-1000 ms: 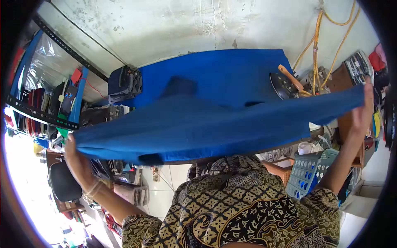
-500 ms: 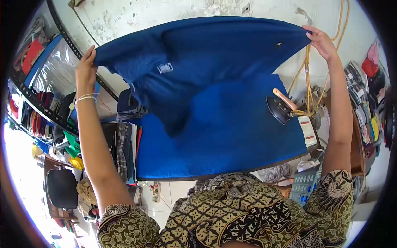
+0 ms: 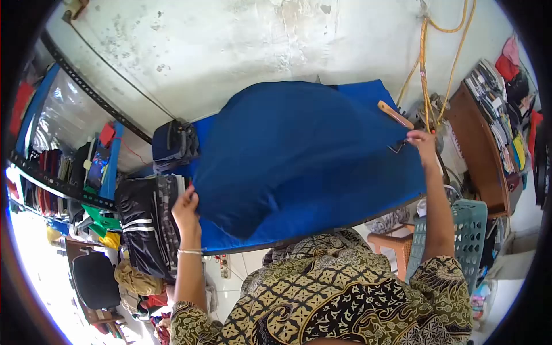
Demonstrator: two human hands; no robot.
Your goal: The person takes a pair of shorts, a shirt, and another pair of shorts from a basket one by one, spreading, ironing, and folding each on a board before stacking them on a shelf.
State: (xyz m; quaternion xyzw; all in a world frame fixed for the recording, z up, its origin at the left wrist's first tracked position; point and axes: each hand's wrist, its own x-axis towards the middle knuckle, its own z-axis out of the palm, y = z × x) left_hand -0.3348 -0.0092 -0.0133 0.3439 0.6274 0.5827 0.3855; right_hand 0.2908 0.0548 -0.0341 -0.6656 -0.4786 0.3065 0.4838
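Observation:
A dark blue shirt (image 3: 293, 144) billows over the bright blue ironing table (image 3: 368, 92), its far edge arched up toward the wall. My left hand (image 3: 187, 210) pinches the shirt's left edge near the table's front left corner. At the opposite side my right hand (image 3: 424, 146) holds the other end of the cloth between thumb and fingers. Just beyond that hand, the wooden handle of an iron (image 3: 395, 115) sticks out past the shirt; the iron's body is mostly hidden.
Stacked dark clothes (image 3: 141, 221) stand along the table's left side, with a smaller folded pile (image 3: 172, 141) behind them. A yellowish cord (image 3: 424, 69) hangs at the back right. A green plastic chair (image 3: 468, 236) and a brown shelf unit (image 3: 477, 149) stand to the right.
Both hands have come down and closer to my body, lowering the shirt from in front of the wall onto the table. The cloth now covers most of the iron.

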